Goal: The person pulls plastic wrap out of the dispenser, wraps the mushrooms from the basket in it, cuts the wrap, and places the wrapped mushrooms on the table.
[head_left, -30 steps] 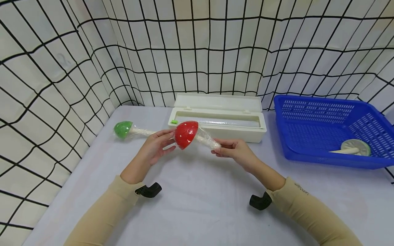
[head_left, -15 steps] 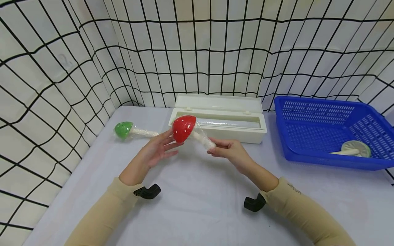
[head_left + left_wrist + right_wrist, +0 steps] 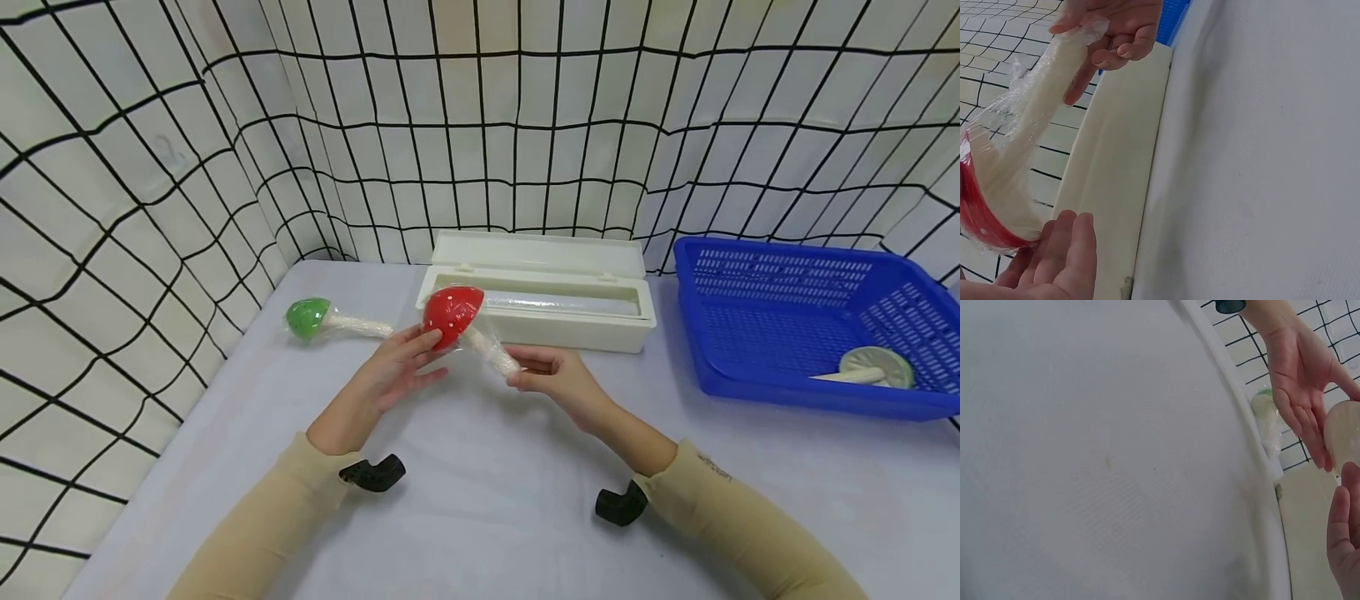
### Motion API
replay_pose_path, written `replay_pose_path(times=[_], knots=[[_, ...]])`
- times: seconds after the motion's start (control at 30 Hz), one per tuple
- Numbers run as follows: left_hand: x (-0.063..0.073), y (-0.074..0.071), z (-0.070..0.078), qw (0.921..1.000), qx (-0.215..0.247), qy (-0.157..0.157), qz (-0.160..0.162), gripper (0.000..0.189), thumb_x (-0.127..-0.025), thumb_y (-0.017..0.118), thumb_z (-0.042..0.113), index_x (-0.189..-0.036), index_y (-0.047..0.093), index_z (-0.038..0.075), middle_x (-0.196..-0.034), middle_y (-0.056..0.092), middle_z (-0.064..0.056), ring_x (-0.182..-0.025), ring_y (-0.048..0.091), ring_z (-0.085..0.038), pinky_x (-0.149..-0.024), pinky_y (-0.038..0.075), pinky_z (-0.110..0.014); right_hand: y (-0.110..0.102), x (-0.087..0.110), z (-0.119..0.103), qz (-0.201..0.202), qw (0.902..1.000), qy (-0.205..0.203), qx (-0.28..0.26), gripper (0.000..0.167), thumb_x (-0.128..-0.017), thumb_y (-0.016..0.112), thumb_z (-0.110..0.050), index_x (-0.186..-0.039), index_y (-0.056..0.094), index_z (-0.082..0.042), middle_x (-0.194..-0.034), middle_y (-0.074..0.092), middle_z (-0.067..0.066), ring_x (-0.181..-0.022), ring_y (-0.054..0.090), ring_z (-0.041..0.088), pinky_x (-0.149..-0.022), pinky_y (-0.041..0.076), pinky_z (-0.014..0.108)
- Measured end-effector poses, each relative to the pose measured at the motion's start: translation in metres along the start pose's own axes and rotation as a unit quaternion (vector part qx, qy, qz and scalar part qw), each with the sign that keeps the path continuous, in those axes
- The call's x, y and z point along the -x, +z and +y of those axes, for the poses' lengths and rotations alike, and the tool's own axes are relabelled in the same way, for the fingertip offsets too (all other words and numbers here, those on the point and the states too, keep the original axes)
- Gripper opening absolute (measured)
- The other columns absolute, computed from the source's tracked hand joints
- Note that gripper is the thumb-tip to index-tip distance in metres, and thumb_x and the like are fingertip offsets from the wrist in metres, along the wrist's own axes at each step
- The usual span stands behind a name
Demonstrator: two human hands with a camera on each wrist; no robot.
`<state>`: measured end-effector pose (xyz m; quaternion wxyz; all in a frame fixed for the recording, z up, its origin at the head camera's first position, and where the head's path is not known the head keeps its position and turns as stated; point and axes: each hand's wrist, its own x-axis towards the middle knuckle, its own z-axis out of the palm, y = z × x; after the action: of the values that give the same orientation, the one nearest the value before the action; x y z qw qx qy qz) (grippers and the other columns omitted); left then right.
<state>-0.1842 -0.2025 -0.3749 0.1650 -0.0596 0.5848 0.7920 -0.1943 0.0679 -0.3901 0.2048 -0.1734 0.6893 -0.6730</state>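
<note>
A mushroom model [image 3: 453, 313] with a red, white-dotted cap and pale stem is wrapped in clear film, held above the table and tilted. My left hand [image 3: 393, 371] holds the cap's edge between thumb and mostly straight fingers. The right hand [image 3: 558, 383] pinches the stem's lower end between thumb and fingers. In the left wrist view, loose film bunches along the stem [image 3: 1041, 106]. Behind it stands a white cling film dispenser [image 3: 570, 335], its lid raised and a film roll [image 3: 562, 303] inside. In the right wrist view the mushroom is cut off at the edge.
On the table's left lies a film-wrapped green mushroom model [image 3: 307, 318]. A blue basket [image 3: 757, 333] at the right holds a pale green mushroom model [image 3: 877, 367]. Black netting [image 3: 517, 125] over white walls closes off the back and sides.
The red mushroom has shifted slightly and its stem points more downward. My left thumb and fingers have come onto the cap's edge; the right hand keeps its pinch on the stem.
</note>
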Motion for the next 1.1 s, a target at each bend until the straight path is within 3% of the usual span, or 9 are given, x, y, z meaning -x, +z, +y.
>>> replay_pose_path(times=[0.23, 0.37, 0.53, 0.63, 0.73, 0.9, 1.1], knots=[[0.002, -0.003, 0.001, 0.9998, -0.003, 0.017, 0.012, 0.048, -0.107, 0.05, 0.028, -0.146, 0.041, 0.002, -0.116, 0.066, 0.0, -0.119, 0.059, -0.022, -0.112, 0.039, -0.052, -0.005, 0.002, -0.007, -0.038, 0.9961, -0.021, 0.076, 0.047, -0.096, 0.072, -0.012, -0.141, 0.061, -0.003, -0.136, 0.065, 0.011, -0.107, 0.067, 0.021, -0.097, 0.053, 0.047], [0.007, -0.01, 0.004, 0.9994, 0.023, 0.025, 0.005, 0.041, -0.106, 0.047, 0.028, -0.14, 0.043, 0.006, -0.117, 0.063, 0.003, -0.119, 0.057, -0.022, -0.113, 0.039, -0.048, -0.014, 0.004, -0.013, -0.035, 0.9951, -0.034, 0.086, 0.045, -0.098, 0.07, -0.014, -0.141, 0.06, -0.001, -0.142, 0.06, 0.015, -0.106, 0.067, 0.02, -0.096, 0.052, 0.036], [0.017, -0.024, 0.013, 0.9986, 0.049, 0.021, 0.0, 0.044, -0.106, 0.047, 0.032, -0.142, 0.037, 0.01, -0.132, 0.052, -0.001, -0.128, 0.048, -0.026, -0.111, 0.043, -0.042, -0.031, 0.004, -0.018, -0.004, 0.9948, -0.05, 0.088, 0.043, -0.1, 0.066, -0.01, -0.14, 0.058, 0.002, -0.143, 0.056, 0.022, -0.11, 0.066, 0.021, -0.095, 0.052, 0.028], [0.024, -0.037, 0.02, 0.9989, 0.044, 0.017, -0.002, 0.044, -0.105, 0.049, 0.034, -0.141, 0.035, 0.012, -0.135, 0.047, -0.002, -0.128, 0.046, -0.025, -0.105, 0.048, -0.038, -0.042, 0.004, -0.021, 0.026, 0.992, -0.062, 0.107, 0.041, -0.1, 0.066, -0.01, -0.139, 0.059, 0.001, -0.141, 0.058, 0.022, -0.112, 0.065, 0.024, -0.094, 0.052, 0.027], [0.029, -0.054, 0.027, 0.9996, 0.021, 0.018, -0.006, 0.043, -0.105, 0.051, 0.033, -0.139, 0.036, 0.013, -0.13, 0.053, 0.0, -0.124, 0.05, -0.022, -0.102, 0.05, -0.036, -0.053, 0.004, -0.024, 0.06, 0.988, -0.071, 0.123, 0.038, -0.101, 0.066, -0.01, -0.137, 0.062, -0.001, -0.139, 0.061, 0.018, -0.114, 0.064, 0.025, -0.093, 0.053, 0.025], [0.04, -0.085, 0.035, 0.9994, -0.017, 0.024, -0.017, 0.034, -0.106, 0.052, 0.029, -0.136, 0.04, 0.018, -0.121, 0.061, 0.005, -0.117, 0.056, -0.017, -0.095, 0.054, -0.034, -0.066, 0.005, -0.03, 0.107, 0.9825, -0.078, 0.131, 0.037, -0.103, 0.063, -0.011, -0.137, 0.061, 0.001, -0.138, 0.062, 0.015, -0.115, 0.063, 0.018, -0.094, 0.051, 0.021], [0.059, -0.121, 0.041, 0.9991, -0.013, 0.037, -0.018, 0.021, -0.107, 0.052, 0.026, -0.127, 0.052, 0.019, -0.117, 0.066, 0.005, -0.109, 0.063, -0.014, -0.091, 0.056, -0.034, -0.074, 0.004, -0.032, 0.143, 0.9774, -0.084, 0.131, 0.037, -0.104, 0.062, -0.012, -0.137, 0.06, 0.005, -0.138, 0.061, 0.019, -0.111, 0.062, 0.008, -0.094, 0.049, 0.018]])
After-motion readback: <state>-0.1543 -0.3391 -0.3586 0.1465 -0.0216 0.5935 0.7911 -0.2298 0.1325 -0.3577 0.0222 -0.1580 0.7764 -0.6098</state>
